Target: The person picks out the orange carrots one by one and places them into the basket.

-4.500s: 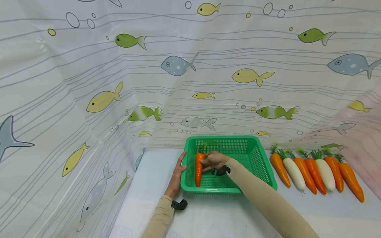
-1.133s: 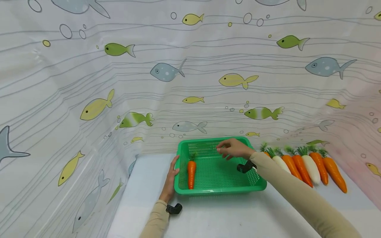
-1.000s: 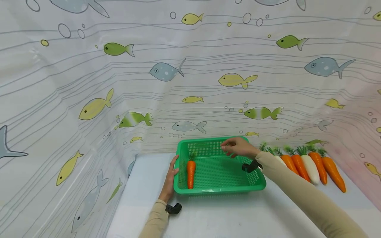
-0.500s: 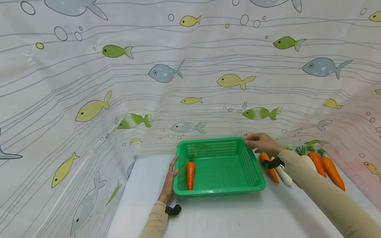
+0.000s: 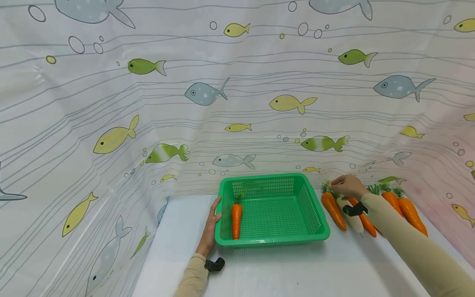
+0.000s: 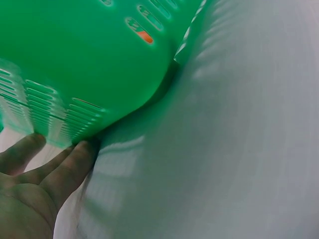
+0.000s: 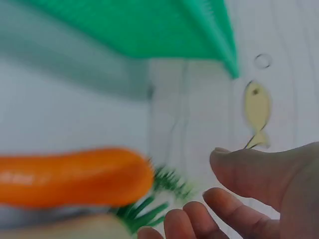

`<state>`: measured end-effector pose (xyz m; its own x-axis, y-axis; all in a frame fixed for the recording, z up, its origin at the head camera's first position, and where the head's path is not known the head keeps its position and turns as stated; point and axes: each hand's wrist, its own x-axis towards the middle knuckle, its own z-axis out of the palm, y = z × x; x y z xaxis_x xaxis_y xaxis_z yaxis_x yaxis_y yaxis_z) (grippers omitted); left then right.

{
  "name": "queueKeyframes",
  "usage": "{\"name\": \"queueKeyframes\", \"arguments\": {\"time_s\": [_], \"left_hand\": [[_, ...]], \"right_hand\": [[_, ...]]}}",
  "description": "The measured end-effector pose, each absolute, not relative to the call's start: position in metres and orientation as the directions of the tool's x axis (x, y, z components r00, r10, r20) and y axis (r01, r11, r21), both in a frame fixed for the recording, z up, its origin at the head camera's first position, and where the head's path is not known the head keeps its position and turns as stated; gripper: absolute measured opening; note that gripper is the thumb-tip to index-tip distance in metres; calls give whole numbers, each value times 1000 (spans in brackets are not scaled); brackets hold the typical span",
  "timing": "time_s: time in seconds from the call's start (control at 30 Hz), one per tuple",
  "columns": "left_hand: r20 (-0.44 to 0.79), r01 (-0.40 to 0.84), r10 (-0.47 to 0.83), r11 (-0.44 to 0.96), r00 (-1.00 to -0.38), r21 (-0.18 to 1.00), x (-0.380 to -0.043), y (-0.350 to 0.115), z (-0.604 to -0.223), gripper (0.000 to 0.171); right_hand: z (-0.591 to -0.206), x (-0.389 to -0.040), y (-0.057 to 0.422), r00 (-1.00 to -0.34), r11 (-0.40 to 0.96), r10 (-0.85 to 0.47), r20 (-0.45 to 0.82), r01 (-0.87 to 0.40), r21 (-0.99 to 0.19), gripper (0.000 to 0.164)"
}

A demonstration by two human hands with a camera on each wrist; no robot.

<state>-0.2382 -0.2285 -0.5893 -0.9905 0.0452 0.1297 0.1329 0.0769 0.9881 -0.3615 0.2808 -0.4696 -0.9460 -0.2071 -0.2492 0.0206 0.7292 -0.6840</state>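
My left hand [image 5: 211,225] rests against the left side of a green plastic basket [image 5: 272,240]. In the left wrist view its fingers [image 6: 72,172] reach out straight to the slotted wall. One orange carrot [image 5: 236,218] with a leafy top lies lengthwise inside, along the left wall. My right hand [image 5: 348,186] is over the leafy ends of the row to the right of the basket, holding nothing. The leftmost carrot [image 7: 75,177] and a white radish [image 7: 65,226] lie by its loosely bent fingers [image 7: 227,204] and thumb in the right wrist view.
Farther right, more carrots [image 5: 412,214] continue the row, partly hidden behind the right forearm. A white table surface [image 5: 259,272] lies in front of the basket. Behind it rises a fish-patterned sheet [image 5: 259,140].
The carrot has been let go at the basket's left side. My right hand has moved right, out of the basket to above the vegetable row. The left hand stays at the basket's side.
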Motion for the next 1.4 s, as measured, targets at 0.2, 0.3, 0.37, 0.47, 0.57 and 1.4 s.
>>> {"name": "queueKeyframes", "arguments": {"time_s": [0.2,0.3,0.37,0.47,0.57,1.4], "left_hand": [[129,133,45,77,-991,988,-237,-228,-588,61],[127,130,46,76,-991,988,-237,-228,-588,61],[126,129,46,76,-991,989,-238,-228,-588,61],[125,128,44,72,-991,989,-238,-229,-589,61],[122,125,44,71,-992,990,-238,-229,-589,60],[116,119,51,63,-992,991,-239,-229,-590,61]], "right_hand": [[-490,-364,287,-952,781,-206,-227,-20,-624,50],[-495,-363,286,-953,815,-212,-218,-49,-577,52],[-496,-361,284,-955,829,-212,-207,-63,-556,52],[-497,-359,280,-956,847,-231,-181,-106,-522,53],[-498,-356,276,-960,867,-234,-155,-134,-479,51],[-526,-365,262,-951,888,-267,-156,-180,-424,59]]}}
